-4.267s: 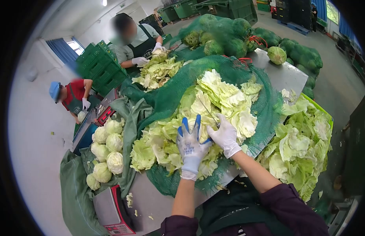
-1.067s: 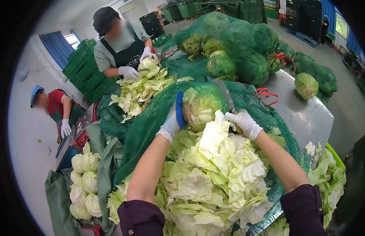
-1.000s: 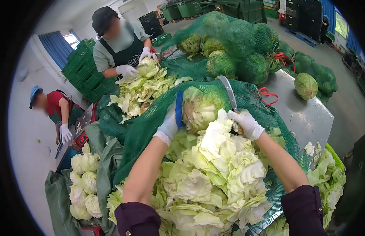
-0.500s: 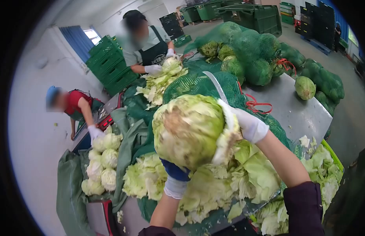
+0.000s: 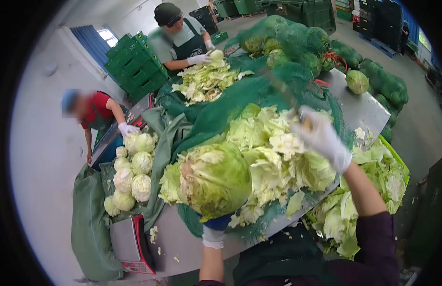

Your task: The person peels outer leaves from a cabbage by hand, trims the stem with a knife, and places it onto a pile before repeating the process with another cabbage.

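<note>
Head view. I see my left hand (image 5: 216, 228) low at the centre, palm up under a whole cabbage head (image 5: 215, 180). The gloved fingers are cupped around the underside and carry the cabbage from below; only the blue palm and white cuff show, since the head hides the fingertips. The cabbage sits directly above the grip, raised over the near edge of the steel table (image 5: 183, 248), with its pale cut stem end turned to the left of the picture. I judge its stem-to-crown axis to run roughly left to right, slightly tilted.

My right hand (image 5: 323, 138) is up and to the right of the cabbage, well apart from it and blurred by motion. It appears closed around a knife handle (a yellowish trace shows at the fist), and a faint streak that I take for the knife blade (image 5: 278, 88) runs up and left from it. I cannot tell the exact finger closure through the blur.

The relation that matters: the cabbage lies to the left of and below the knife hand, and the left hand is the nearer by far, being in contact.

Between the hands lies a pile of trimmed leaves (image 5: 278, 148) on green netting (image 5: 230, 102). Peeled heads (image 5: 133, 174) lie grouped at the left, beside a scale (image 5: 130, 245). Two other people work across the table; one person's gloved hand (image 5: 199, 59) rests at a second leaf heap.
</note>
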A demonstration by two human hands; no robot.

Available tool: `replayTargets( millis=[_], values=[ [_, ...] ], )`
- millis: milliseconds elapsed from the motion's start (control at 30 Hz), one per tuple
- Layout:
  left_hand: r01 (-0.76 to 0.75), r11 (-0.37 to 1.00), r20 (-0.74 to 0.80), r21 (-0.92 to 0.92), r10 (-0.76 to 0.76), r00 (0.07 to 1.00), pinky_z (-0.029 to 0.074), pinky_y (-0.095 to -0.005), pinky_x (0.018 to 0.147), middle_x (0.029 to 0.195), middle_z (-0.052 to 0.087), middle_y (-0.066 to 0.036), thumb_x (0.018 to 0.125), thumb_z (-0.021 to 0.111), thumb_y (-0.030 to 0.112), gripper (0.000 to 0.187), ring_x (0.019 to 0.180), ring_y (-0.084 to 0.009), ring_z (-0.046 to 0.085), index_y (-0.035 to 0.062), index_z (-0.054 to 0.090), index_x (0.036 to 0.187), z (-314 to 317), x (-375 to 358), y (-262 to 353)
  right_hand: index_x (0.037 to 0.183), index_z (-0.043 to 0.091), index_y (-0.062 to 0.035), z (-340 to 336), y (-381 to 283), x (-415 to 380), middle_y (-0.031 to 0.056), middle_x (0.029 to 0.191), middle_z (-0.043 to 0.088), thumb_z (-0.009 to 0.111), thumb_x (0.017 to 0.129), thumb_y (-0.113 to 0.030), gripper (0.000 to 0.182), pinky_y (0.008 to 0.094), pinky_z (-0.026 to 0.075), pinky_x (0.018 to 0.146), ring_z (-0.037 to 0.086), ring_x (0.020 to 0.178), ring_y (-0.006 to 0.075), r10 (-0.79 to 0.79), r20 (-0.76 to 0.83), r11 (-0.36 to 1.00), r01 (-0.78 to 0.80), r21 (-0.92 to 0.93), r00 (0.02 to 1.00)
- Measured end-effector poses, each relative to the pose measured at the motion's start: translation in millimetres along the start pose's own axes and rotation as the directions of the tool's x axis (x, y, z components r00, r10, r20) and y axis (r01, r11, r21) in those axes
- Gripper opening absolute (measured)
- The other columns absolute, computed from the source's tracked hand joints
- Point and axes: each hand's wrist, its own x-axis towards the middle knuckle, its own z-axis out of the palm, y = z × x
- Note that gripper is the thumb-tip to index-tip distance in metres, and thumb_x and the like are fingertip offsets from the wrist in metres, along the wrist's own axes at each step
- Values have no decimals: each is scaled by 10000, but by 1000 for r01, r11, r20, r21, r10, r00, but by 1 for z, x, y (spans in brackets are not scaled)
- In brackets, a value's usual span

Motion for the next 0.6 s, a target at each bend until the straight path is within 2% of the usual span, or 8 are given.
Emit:
replayTargets(
  millis=[67, 200, 267, 333, 400, 467, 533, 600],
  values=[
    [65, 990, -62, -129, -73, 995, 326, -463, 1062, 1395, 439, -92, 906, 528, 379, 612, 1272, -253, 426, 129, 306, 1419, -21, -34, 21, 1272, 502, -35, 63, 21, -52, 131, 830, 647, 707, 812, -342, 590, 347, 499, 692, 621, 753, 218, -363, 14, 931, 363, 31, 932],
    [143, 943, -156, -301, -197, 968, 407, -497, 1009, 1376, 470, -50, 949, 416, 464, 533, 1221, -271, 487, 177, 374, 1396, -63, -93, 30, 1362, 404, -36, 177, 66, -116, 102, 830, 645, 704, 822, -318, 679, 346, 508, 681, 609, 716, 205, -284, 193, 933, 224, 283, 939],
    [357, 37, 310, -933, -419, 853, 505, -523, 870, 1375, 462, -76, 946, 390, 514, 576, 1161, -296, 535, 180, 340, 1412, -75, -119, -3, 1347, 410, -27, 196, 68, -131, 97, 809, 638, 707, 818, -331, 678, 354, 508, 656, 602, 689, 206, -307, 132, 850, 210, 483, 942],
    [471, 436, 172, -766, -567, 805, 544, -388, 791, 1356, 453, -104, 937, 495, 422, 684, 1114, -244, 564, 157, 176, 1482, -80, -112, 23, 1264, 470, -12, 200, 57, -148, 76, 775, 619, 707, 815, -340, 605, 385, 493, 653, 582, 687, 204, 356, 488, 804, -528, 275, 797],
    [387, 726, 62, -568, -432, 900, 487, -292, 832, 1369, 427, -121, 908, 581, 289, 759, 1103, -226, 558, 143, 125, 1496, -79, -112, 16, 1170, 511, -15, 219, 67, -151, 102, 760, 611, 691, 820, -309, 491, 402, 480, 642, 594, 682, 255, 376, 411, 862, -477, 174, 830],
    [326, 761, -60, -561, -430, 901, 396, -276, 934, 1383, 399, -153, 872, 621, 218, 743, 1203, -240, 469, 102, 210, 1480, -70, -91, 26, 1129, 526, -32, 234, 79, -148, 153, 797, 619, 663, 830, -270, 407, 392, 483, 641, 611, 714, 325, 34, 255, 999, -28, -27, 966],
    [41, 988, -372, 149, 18, 928, 319, -339, 1030, 1390, 401, -155, 863, 632, 243, 672, 1305, -255, 345, 57, 329, 1433, -59, -81, 12, 1105, 535, -53, 233, 80, -144, 192, 828, 613, 646, 823, -237, 355, 399, 486, 634, 605, 749, 371, -90, 185, 995, 98, -30, 979],
    [20, 993, -448, -114, -70, 891, 255, -364, 1074, 1388, 408, -155, 842, 654, 276, 650, 1334, -267, 287, 22, 403, 1385, -53, -77, 6, 1088, 536, -66, 219, 78, -141, 178, 833, 623, 635, 817, -204, 320, 424, 492, 650, 617, 755, 370, -162, 107, 981, 171, -87, 981]
  ],
)
